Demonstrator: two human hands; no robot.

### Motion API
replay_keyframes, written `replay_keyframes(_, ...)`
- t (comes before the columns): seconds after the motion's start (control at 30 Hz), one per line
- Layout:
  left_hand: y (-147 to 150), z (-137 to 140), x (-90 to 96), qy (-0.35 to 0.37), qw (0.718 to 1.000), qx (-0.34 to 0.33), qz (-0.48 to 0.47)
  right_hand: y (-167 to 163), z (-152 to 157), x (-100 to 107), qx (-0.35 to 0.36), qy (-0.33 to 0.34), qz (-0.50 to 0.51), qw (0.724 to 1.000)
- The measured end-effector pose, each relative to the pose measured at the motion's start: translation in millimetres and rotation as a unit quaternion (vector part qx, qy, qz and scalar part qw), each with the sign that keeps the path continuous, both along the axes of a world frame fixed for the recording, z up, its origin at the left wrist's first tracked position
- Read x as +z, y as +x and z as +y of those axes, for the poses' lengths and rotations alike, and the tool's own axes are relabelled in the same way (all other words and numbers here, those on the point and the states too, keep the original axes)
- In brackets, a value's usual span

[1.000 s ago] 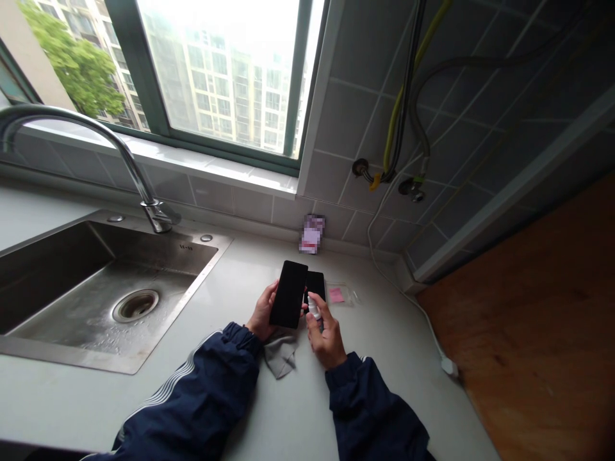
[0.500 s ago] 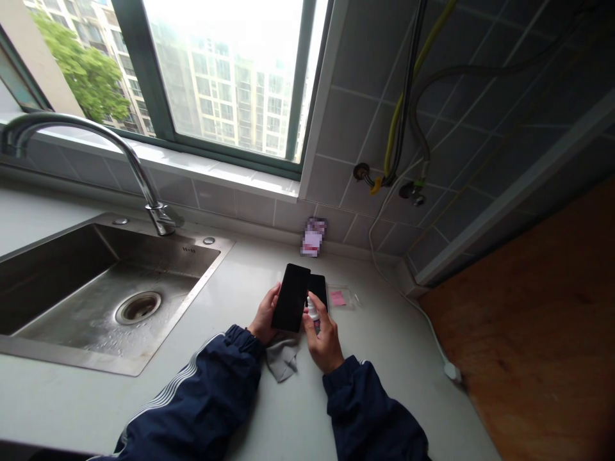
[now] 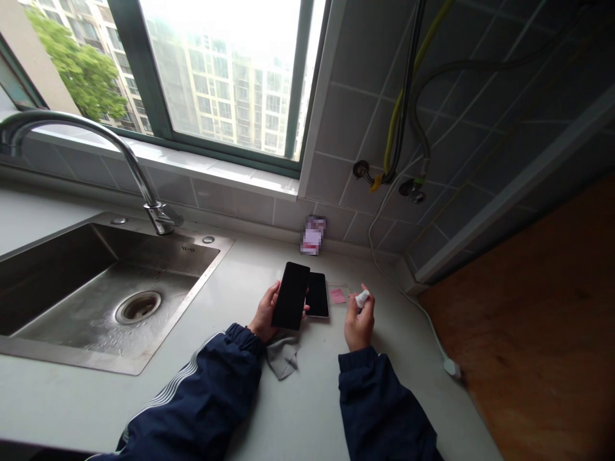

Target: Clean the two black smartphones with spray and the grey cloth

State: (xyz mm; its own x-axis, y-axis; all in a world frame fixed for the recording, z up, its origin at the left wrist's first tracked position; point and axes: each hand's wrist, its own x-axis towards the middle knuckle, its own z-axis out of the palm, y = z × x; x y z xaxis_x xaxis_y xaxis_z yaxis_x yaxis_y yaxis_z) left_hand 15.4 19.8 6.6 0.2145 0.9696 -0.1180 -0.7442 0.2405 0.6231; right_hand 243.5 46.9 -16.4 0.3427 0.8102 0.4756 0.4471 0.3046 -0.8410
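My left hand (image 3: 266, 314) grips a black smartphone (image 3: 291, 296), its dark face turned up toward me and tilted. Fingertips show along the phone's right edge. My right hand (image 3: 359, 324) is closed around a small white spray bottle (image 3: 362, 298), over the counter to the right; the fingers hide most of the bottle. Partly behind the held phone, a second phone (image 3: 318, 296) with a dark screen lies on the counter. A grey cloth (image 3: 282, 356) rests crumpled below my left hand. Between the second phone and my right hand is a clear packet with a pink piece (image 3: 338, 295).
A steel sink (image 3: 182, 323) with a chrome faucet (image 3: 137, 168) takes up the left of the white counter (image 3: 307, 410). A blurred, pixelated card-like object (image 3: 313, 235) leans on the tiled wall. A white cable (image 3: 414, 303) runs down to a plug (image 3: 451, 368) by the wooden panel (image 3: 538, 301).
My right hand has moved right with the spray bottle, away from the held phone, uncovering more of the second phone. My left hand and its phone have stayed in place.
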Motion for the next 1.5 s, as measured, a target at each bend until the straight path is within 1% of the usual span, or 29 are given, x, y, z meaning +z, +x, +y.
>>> replay_keyframes(0.13,0,-1,0.0,0.0,1.0,0.0,0.005,10,8,-5,-0.02,-0.013,0.014,1.0)
replay_keyframes(0.33,-2,1,-3.6,0.006,1.0,-0.007,-0.001,15,12,-13,-0.026,-0.028,0.02,0.999)
replay_keyframes(0.5,-3,3,-5.1,0.013,1.0,0.004,-0.012,13,11,-16,-0.022,-0.018,0.018,0.999)
replay_keyframes(0.6,-4,3,-6.5,0.007,0.999,0.006,-0.03,11,8,-12,-0.037,-0.001,0.012,0.999)
replay_keyframes(0.63,-4,3,-7.3,0.006,0.999,0.007,-0.037,11,6,-9,-0.052,0.011,0.007,0.999)
replay_keyframes(0.7,-6,4,-8.8,0.005,0.999,0.009,-0.048,10,-1,1,-0.093,0.054,-0.016,0.994)
replay_keyframes(0.77,-7,5,-10.1,0.004,0.998,0.014,-0.054,8,-12,13,-0.13,0.136,-0.073,0.979)
replay_keyframes(0.8,-7,5,-10.4,0.004,0.998,0.017,-0.057,5,-19,19,-0.127,0.178,-0.101,0.971)
replay_keyframes(0.83,-8,5,-10.5,0.002,0.998,0.019,-0.061,1,-27,23,-0.106,0.214,-0.123,0.963)
replay_keyframes(0.87,-8,5,-10.3,0.0,0.998,0.022,-0.065,-5,-35,26,-0.06,0.236,-0.145,0.959)
replay_keyframes(0.9,-8,4,-9.9,-0.003,0.997,0.023,-0.069,-12,-44,28,0.023,0.237,-0.176,0.955)
replay_keyframes(0.93,-8,4,-9.3,-0.006,0.997,0.024,-0.072,-20,-54,29,0.122,0.207,-0.208,0.948)
replay_keyframes(1.0,-8,3,-7.7,-0.008,0.997,0.029,-0.074,-39,-73,28,0.217,0.154,-0.25,0.931)
replay_keyframes(1.03,-8,3,-6.9,-0.007,0.997,0.032,-0.073,-48,-81,27,0.276,0.097,-0.288,0.912)
replay_keyframes(1.07,-8,2,-6.1,-0.005,0.997,0.037,-0.071,-56,-88,26,0.303,0.041,-0.316,0.898)
replay_keyframes(1.13,-8,1,-4.9,0.001,0.997,0.047,-0.067,-69,-98,23,0.311,-0.038,-0.349,0.883)
replay_keyframes(1.23,-8,1,-3.8,0.004,0.996,0.054,-0.068,-77,-102,20,0.288,-0.104,-0.368,0.878)
replay_keyframes(1.33,-9,1,-3.1,0.003,0.995,0.056,-0.077,-77,-97,17,0.288,-0.13,-0.356,0.88)
replay_keyframes(1.5,-9,2,-3.2,-0.001,0.996,0.054,-0.077,-71,-90,16,0.286,-0.132,-0.32,0.894)
